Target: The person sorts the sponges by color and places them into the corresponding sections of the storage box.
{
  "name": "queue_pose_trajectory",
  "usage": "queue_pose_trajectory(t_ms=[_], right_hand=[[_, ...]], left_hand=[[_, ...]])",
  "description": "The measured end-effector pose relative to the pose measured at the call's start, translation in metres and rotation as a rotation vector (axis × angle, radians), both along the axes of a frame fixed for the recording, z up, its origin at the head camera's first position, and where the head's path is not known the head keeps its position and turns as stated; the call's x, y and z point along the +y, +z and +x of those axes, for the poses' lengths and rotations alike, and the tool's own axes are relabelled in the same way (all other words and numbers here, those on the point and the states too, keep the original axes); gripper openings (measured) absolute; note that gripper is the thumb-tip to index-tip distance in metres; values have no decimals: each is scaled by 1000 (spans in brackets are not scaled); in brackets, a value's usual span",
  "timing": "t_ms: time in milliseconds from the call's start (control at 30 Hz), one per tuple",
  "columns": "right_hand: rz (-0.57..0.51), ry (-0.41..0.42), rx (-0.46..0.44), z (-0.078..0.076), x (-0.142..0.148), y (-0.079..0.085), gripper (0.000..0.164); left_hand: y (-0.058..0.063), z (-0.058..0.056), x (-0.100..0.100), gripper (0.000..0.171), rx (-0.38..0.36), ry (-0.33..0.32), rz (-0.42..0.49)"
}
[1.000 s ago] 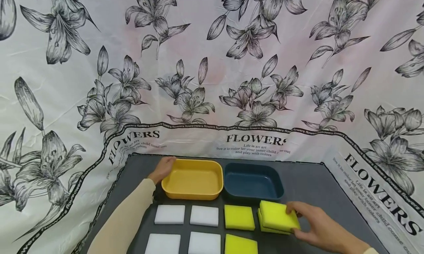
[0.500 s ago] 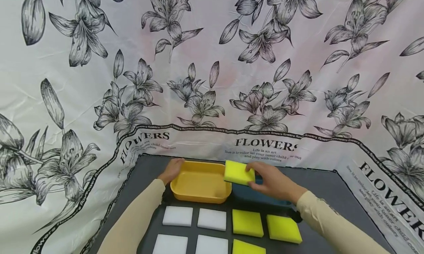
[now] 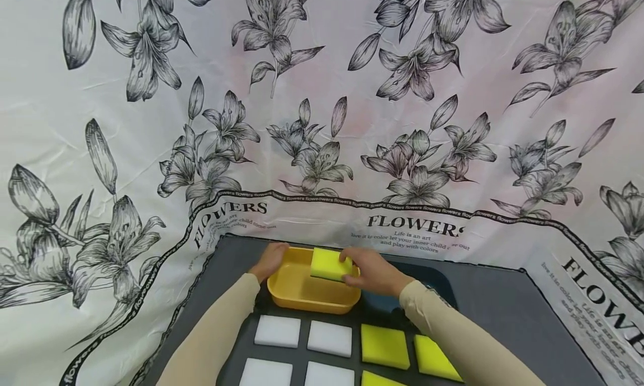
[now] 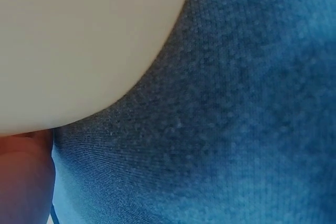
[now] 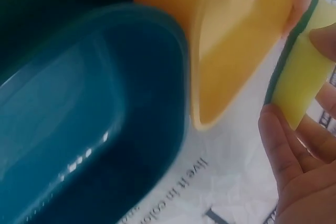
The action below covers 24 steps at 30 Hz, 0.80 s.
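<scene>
My right hand (image 3: 374, 271) pinches a yellow sponge (image 3: 328, 263) at its right edge and holds it over the yellow tray (image 3: 314, 306). In the right wrist view the sponge (image 5: 296, 74) shows a thin green scouring layer, with thumb and fingers gripping its sides. At the tray's left end, my left hand (image 3: 271, 261) grips the rim. The left wrist view shows only part of a finger (image 4: 26, 179), a pale smooth surface and blurry blue-grey cloth. Yellow sponges lie on the table, one (image 3: 384, 346) near the trays and another (image 3: 435, 358) partly behind the right sleeve.
A dark blue tray (image 3: 437, 279) stands right beside the yellow one, partly covered by my right arm. Several white sponges (image 3: 278, 331) lie in rows at the front left of the grey table (image 3: 495, 307). Flower-printed cloth (image 3: 322, 123) hangs behind.
My right hand has lifted the top sponge off a stack at the right and carried it left, past the blue tray, over the yellow tray. The left hand stays at the rim.
</scene>
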State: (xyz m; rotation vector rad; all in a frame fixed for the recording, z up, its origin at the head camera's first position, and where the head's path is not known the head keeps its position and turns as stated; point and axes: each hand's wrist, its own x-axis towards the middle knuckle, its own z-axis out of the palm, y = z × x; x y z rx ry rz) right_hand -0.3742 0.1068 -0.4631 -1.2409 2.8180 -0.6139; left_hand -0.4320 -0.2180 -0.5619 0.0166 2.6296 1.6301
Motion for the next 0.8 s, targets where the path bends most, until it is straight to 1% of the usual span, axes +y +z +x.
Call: queue_pose_trajectory(t_ms=[233,300,400,433,600,700,800], right_hand=[[47,0,2,-16,-30,-21,35],[64,14,-2,-20,-39,-28,36],[63,40,-6,-25,-52,-37,36],[69,49,6,-27,-56,-41,35],[73,60,-1,-31,-74,-55,35],[84,37,-25,-31,-83,-58,36],[92,13,-45,-31,-89,-62,36]], left_hand=[[-1,-2,0,45,25,5,10],[-1,-1,-1,45,19,12,14],[-2,-1,-1,44,-13,18,29],[-3,0,-2,44,-18,22,32],[-5,-2,-4,44,-34,6,33],[-6,-3,-5,44,-45,-5,32],[-4,-3,-5,44,-51,-1,41]])
